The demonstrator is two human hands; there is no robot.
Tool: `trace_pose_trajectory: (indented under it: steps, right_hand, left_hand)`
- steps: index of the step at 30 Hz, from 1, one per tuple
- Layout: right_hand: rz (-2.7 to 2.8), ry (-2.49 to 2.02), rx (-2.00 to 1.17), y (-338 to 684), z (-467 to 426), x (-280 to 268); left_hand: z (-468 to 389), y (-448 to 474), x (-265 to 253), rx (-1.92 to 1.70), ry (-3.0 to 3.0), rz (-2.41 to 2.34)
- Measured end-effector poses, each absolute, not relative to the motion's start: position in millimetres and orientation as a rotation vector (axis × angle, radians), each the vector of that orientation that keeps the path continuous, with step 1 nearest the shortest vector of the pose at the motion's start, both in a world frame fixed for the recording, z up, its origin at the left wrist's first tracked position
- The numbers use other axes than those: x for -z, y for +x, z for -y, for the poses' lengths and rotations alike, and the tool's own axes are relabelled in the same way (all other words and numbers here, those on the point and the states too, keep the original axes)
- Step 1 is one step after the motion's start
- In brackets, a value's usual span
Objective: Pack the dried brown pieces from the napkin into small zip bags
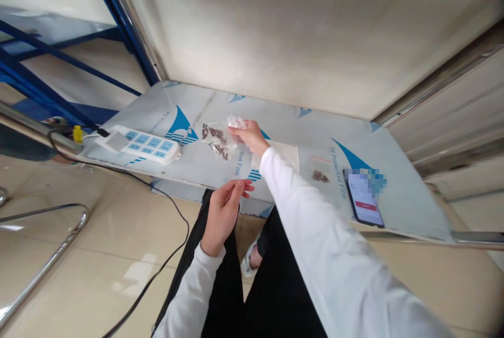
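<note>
My right hand [251, 136] reaches over the work surface, its fingers closed on a crumpled clear plastic bag [236, 122]. Just left of it, small dark brown and silvery pieces [216, 138] lie on clear plastic; their exact kind is too small to tell. Nearer to me, my left hand [224, 214] hovers at the front edge above my lap. Its fingers are loosely bent with the tips a little apart, and nothing shows in them. A pale flat sheet [289, 154] lies partly under my right wrist. Farther right rests a small clear zip bag with brown pieces [320, 174].
The surface [405, 191] is covered in printed protective film. A white power strip [144, 144] sits at its left end, with a black cable [173, 204] hanging to the floor. A phone [364, 199] lies at the right. A pale panel [268, 33] stands behind.
</note>
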State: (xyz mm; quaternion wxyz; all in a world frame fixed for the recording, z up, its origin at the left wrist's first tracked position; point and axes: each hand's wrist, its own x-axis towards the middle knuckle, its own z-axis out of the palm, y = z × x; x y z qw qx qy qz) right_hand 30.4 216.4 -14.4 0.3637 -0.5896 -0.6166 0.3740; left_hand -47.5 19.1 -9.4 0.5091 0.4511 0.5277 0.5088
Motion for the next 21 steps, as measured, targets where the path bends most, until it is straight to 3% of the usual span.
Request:
trace_pose_trajectory:
  steps: [5, 10, 15, 21]
  right_hand:
    - [1.685, -1.701, -0.75, 20.6, -214.3, 41.9]
    - [2.025, -1.777, -0.143, 132.6, -203.8, 29.9]
    - [2.06, -2.055, -0.119, 266.1, -169.2, 24.6]
    - [1.924, -2.314, -0.133, 293.4, -147.6, 41.1]
  left_hand:
    - [-21.4, -59.7, 11.3, -1.273, 1.059, -1.3]
    - [-20.2, -55.3, 22.4, -1.247, 1.047, -1.288]
    - [-18.0, -41.3, 28.9, -1.176, 1.077, -1.25]
    - [-16.0, -29.7, 27.4, -1.122, 1.115, -1.23]
